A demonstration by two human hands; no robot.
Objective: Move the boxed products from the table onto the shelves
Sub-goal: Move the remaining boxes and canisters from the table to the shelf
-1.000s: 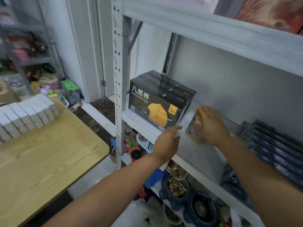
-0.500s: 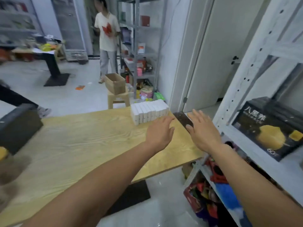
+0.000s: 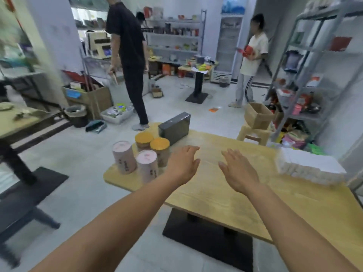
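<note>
Left hand [image 3: 183,163] and right hand [image 3: 238,171] hovered open and empty over the wooden table [image 3: 216,195], mid-frame. The black box [image 3: 174,127] lay just beyond; reaching past might topple the pink canisters [image 3: 147,165] beside the left wrist.

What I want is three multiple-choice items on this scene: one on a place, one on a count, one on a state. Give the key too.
1. Where on the table does the black box stand?
A. near edge
B. far left corner
C. right end

2. How many orange-lidded jars are there?
A. one
B. two
C. four

3. How are the left hand and right hand?
A. both open, empty
B. left grips a jar
C. right holds the box

Key: B, it stands behind the jars. B, two orange lids show. A, the fingers are straight, holding nothing.
</note>
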